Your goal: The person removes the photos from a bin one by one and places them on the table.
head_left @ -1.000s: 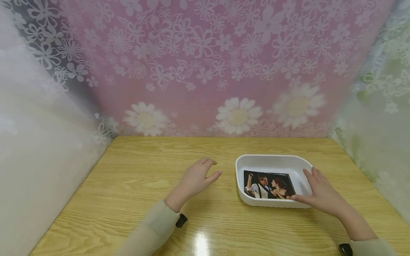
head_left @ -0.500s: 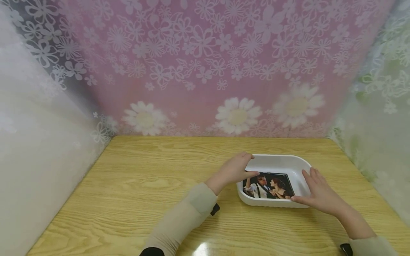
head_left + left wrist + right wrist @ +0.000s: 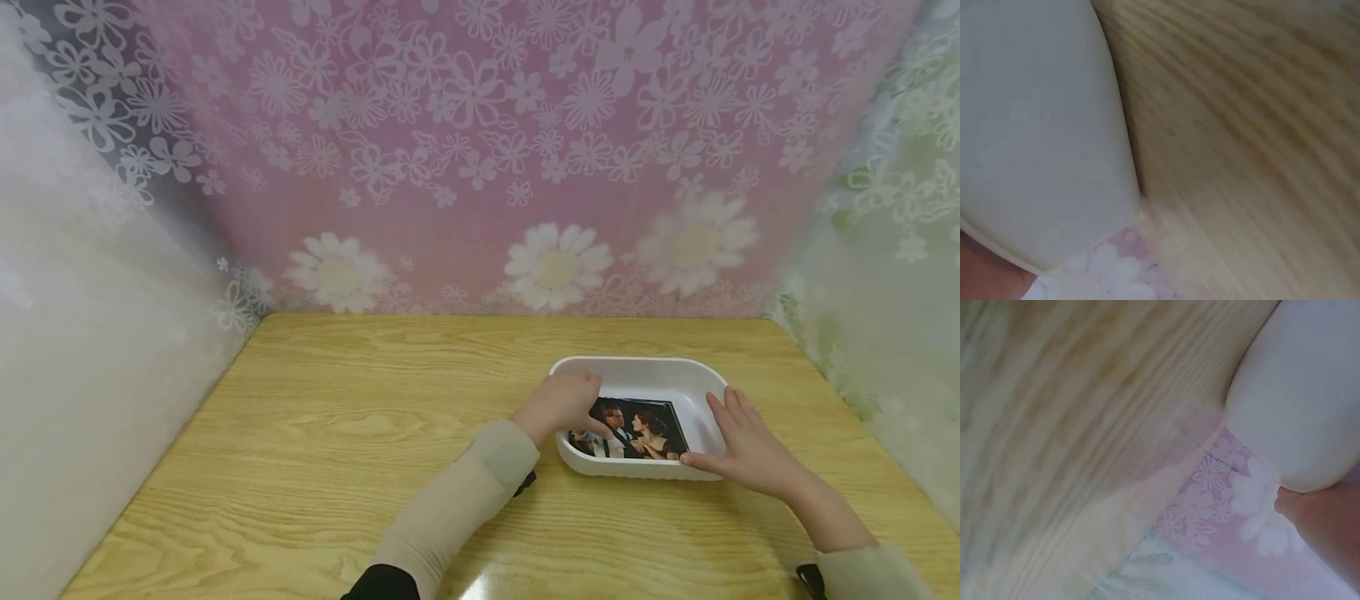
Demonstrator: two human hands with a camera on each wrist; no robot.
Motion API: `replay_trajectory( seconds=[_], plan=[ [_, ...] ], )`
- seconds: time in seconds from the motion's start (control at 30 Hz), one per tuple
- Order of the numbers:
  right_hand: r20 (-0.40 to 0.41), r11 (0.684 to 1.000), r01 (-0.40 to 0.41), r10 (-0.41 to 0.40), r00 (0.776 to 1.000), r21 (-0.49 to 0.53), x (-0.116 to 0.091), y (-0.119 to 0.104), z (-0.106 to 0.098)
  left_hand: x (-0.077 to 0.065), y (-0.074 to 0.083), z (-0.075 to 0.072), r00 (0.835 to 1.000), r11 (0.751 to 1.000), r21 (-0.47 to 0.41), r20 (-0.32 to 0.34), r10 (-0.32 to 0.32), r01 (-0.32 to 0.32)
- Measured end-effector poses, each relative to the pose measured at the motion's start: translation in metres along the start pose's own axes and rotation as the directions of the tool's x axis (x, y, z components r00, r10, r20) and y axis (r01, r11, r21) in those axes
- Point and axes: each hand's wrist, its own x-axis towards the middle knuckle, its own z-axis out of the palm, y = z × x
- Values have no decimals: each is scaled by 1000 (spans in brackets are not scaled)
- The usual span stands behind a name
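A white oblong plastic tray [image 3: 645, 472] with rounded corners stands on the table. Flat in its bottom lies a dark-edged photo print [image 3: 651, 429] of a couple. My left hand [image 3: 561, 404] reaches over the left rim, fingers bent down inside and thumb above the photo's left part; what its fingertips touch is hidden. At the right end, my right hand [image 3: 753, 450] rests on the tray with spread fingers, fingertips over the right rim and thumb on the front rim. In the right wrist view, its finger [image 3: 1329, 509] lies against the tray's edge.
The wood-grain table [image 3: 300, 467] stretches left and in front of the tray. A pink flowered backdrop [image 3: 480, 167] stands behind it, with pale panels at either side. A dark strap piece [image 3: 527, 483] sits at the left wrist.
My left hand has moved right from the bare table to the tray, and its fingers and thumb are now inside the left end. The right hand, tray and photo have stayed about the same.
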Motion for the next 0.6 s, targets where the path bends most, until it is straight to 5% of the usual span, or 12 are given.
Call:
replay_trajectory(
  seconds=[0.27,0.6],
  plan=[
    [10,1000,-11,11,1000,10,-1,-1,2,1,7,7,998,981,194,63,-12,-1],
    [0,1000,-3,3,1000,-16,0,-1,1,6,7,9,994,980,196,99,-38,18]
  ],
)
